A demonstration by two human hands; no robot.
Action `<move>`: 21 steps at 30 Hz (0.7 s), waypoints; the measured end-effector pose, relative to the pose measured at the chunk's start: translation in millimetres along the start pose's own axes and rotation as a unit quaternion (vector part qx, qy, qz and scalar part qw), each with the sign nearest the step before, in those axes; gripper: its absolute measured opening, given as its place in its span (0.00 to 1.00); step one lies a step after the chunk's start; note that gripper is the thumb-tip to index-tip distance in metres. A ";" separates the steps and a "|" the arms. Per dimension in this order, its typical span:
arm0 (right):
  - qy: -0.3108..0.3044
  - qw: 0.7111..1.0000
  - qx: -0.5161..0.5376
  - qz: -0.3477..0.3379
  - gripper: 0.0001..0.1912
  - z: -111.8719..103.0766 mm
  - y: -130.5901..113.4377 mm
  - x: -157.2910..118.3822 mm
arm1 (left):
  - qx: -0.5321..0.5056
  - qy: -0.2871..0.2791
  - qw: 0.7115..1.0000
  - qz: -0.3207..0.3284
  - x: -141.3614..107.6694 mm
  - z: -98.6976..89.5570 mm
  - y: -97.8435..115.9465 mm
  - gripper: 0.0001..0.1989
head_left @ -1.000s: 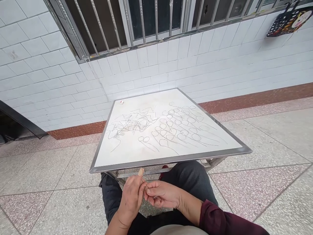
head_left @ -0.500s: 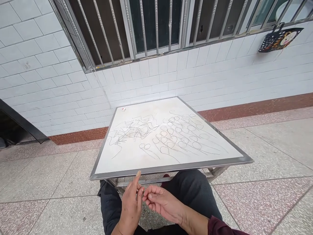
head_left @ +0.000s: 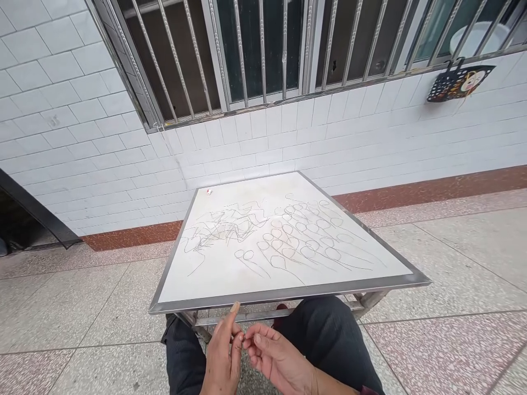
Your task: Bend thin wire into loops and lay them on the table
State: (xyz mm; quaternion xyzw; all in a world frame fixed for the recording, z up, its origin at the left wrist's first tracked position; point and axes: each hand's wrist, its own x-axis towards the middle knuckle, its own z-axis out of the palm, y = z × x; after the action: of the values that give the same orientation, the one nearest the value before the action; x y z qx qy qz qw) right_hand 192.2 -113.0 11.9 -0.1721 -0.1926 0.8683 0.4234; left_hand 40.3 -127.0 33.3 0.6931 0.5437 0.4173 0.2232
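"Location of the thin dark piece [head_left: 244,338]?"

"Between L hand [head_left: 220,354] & R hand [head_left: 280,354], below the near table edge, above the lap. Exact shape can't be made out; prob. a bit of wire."

"How's it gripped?"

"Pinched at the fingertips, thumb to finger, on both sides. L hand is turned side-on w/ one finger raised, & a tan wrap [head_left: 235,307] is seen at its tip, prob. worn b/c the skin is rubbed by thin stuff. R hand is angled palm-up, its other fingers loosely curled. Fingertips are brought together, prob. so that something so fine can be steadied from both ends."

"And on the table [head_left: 230,285]?"

"Two lots are laid out. Looped strands [head_left: 284,248] are spread on the R half, tails pointed roughly toward the near R side; overlap is seen, but most loops can be told apart, so single pickup is prob. made easier. Crooked strands [head_left: 234,222] are heaped on the L half, crossed & tangled. The split is prob. meant to stop the two kinds being mixed."

"Far L corner?"

"A small red-and-white item [head_left: 209,192] is set there, well apart from the strands, poss. so it's out of the way. Can't be ID'd."

"Beyond that?"

"Table's set by the tiled wall [head_left: 255,148]. A patterned bag [head_left: 459,83] is hung at the window bars [head_left: 284,55], R side, & a white basin [head_left: 480,38] is seen behind them."
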 end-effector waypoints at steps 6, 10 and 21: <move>0.014 1.000 -0.027 0.000 0.10 4.8 -7.2 -1.5 | -0.006 -0.021 1.000 -0.001 -2.2 -4.4 2.0 0.25; 0.011 0.996 -0.083 -0.026 0.11 7.0 -9.6 -3.7 | -0.029 -0.010 0.999 -0.019 -2.8 -4.4 2.6 0.23; 0.000 0.938 -0.319 -0.135 0.12 -3.4 -0.3 4.0 | -0.166 0.104 0.964 -0.181 -0.7 2.4 18.7 0.28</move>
State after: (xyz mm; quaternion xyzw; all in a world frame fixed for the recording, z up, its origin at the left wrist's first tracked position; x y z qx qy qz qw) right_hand 191.6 -108.9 8.6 -0.2708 -0.4812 0.6956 0.4596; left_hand 52.8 -133.0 46.1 0.4889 0.6037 0.5239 0.3494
